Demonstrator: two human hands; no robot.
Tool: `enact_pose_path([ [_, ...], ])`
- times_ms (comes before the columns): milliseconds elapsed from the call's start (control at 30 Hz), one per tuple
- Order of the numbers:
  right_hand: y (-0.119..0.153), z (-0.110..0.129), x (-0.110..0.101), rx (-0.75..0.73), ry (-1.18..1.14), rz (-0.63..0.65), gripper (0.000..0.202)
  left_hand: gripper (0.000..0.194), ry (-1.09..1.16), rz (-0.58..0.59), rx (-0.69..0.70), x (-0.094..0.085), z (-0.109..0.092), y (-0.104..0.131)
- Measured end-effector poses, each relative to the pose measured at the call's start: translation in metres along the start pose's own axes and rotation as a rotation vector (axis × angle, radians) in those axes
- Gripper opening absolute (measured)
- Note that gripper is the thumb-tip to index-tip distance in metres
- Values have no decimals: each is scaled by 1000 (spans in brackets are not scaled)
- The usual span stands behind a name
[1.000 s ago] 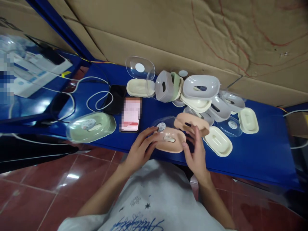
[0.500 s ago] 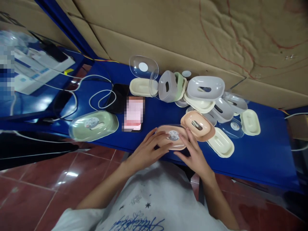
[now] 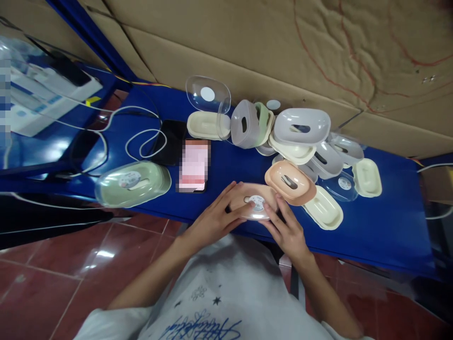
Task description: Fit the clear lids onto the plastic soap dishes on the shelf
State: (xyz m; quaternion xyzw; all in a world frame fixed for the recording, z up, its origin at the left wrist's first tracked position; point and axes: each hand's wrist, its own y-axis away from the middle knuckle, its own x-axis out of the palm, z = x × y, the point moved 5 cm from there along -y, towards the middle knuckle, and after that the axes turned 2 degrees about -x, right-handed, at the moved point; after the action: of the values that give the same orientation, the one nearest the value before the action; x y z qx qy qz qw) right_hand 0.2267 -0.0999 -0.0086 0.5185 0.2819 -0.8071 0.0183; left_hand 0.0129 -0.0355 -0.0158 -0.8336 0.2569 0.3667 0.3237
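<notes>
A peach soap dish (image 3: 236, 194) under a clear lid with a round printed label (image 3: 257, 203) is between my hands at the table's front edge. My left hand (image 3: 221, 210) grips its left end, fingers along the far side and thumb on the lid near the label. My right hand (image 3: 287, 225) is closed round the right end, with fingertips on the lid and rim. Just right of it lies an open peach dish (image 3: 290, 182) with a slot in its base, beside a cream tray (image 3: 323, 210).
Grey, green and cream dish parts (image 3: 302, 126) are piled at the back. A lidded green dish (image 3: 132, 184) stands at left, near a phone (image 3: 194, 165) and white cables (image 3: 141, 133). A clear lid (image 3: 203, 94) leans by the cardboard wall (image 3: 226, 52).
My left thumb has moved up onto the lid beside the label. My right fingers have drawn closer round the dish's right end. The view has shifted slightly.
</notes>
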Motion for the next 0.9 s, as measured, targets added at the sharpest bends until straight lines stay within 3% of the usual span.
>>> enact_pose_path([
  [367, 9, -5, 0, 109, -145, 17, 87, 81, 88, 67, -50, -15, -1, -7],
  [633, 7, -4, 6, 105, -200, 190, 82, 75, 27, 20, 7, -6, 2, 5],
  [767, 18, -4, -15, 40, -130, 126, 80, 80, 113, -36, 37, -8, -13, 2],
  [900, 54, -22, -67, 124, 30, -138, 78, 93, 208, -78, 26, -7, -35, -25],
])
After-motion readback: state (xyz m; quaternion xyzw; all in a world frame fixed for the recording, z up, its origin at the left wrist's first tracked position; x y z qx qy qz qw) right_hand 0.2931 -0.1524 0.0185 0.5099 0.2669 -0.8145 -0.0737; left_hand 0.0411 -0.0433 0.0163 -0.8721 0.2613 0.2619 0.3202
